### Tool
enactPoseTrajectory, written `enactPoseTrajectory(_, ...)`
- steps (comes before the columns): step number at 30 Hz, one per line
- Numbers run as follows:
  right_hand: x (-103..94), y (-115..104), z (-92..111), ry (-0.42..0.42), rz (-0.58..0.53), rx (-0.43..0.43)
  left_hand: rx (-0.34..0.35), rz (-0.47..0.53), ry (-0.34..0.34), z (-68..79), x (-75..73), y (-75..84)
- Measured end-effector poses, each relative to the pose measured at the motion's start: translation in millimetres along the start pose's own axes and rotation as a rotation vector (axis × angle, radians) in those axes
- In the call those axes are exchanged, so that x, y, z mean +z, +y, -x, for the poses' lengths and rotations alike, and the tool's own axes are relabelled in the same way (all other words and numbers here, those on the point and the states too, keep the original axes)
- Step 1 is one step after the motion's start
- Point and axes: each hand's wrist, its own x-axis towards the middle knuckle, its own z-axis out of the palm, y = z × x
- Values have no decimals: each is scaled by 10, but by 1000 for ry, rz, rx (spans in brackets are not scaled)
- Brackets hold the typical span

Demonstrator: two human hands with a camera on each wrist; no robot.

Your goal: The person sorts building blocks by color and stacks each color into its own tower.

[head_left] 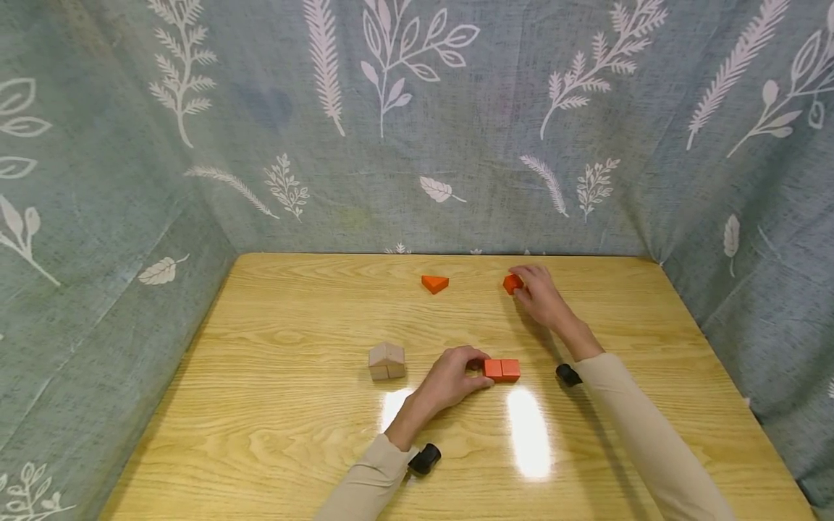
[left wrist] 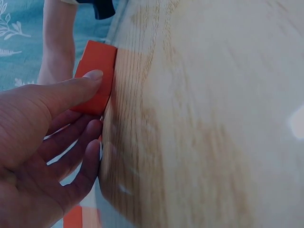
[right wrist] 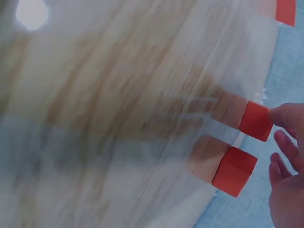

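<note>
My left hand (head_left: 452,378) grips the left end of two red cubes (head_left: 502,370) that stand side by side on the table. In the left wrist view its thumb lies across the red cubes (left wrist: 97,66), with the other fingers behind. Farther back, my right hand (head_left: 539,295) pinches a small red block (head_left: 512,283) at its edge. The right wrist view shows a fingertip on this red block (right wrist: 256,121). Close by stands a second red block (right wrist: 235,171), which the hand seems to hide in the head view.
An orange triangular block (head_left: 435,284) lies near the table's back edge. Left of my left hand stands a small house-shaped stack of plain wooden blocks (head_left: 387,361), with a pointed top. A patterned curtain (head_left: 417,181) surrounds the wooden table (head_left: 287,434) at the back and sides.
</note>
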Motion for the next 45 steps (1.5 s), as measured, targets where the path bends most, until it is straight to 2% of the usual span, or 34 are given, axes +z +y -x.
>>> enactPoseTrajectory(4,8,17,-2,-46,71,-24,6,-5,1,-3,7,1)
enactPoseTrajectory(8,14,27,7,-50,85,-49,7,-9,1,-2,8,3)
enactPoseTrajectory(15,-15,-21,49,-45,-29,-13,0,-3,6,-2,2,-9)
enactPoseTrajectory(19,-42,-45,113,-47,-62,-23,4,-12,12,-3,1,-8)
enactPoseTrajectory(28,-106,-103,309,-25,-128,-133,2,-19,10,-12,15,-15)
enactPoseTrajectory(45,-198,-408,722,20,-231,-253,4,6,5,-14,14,-18)
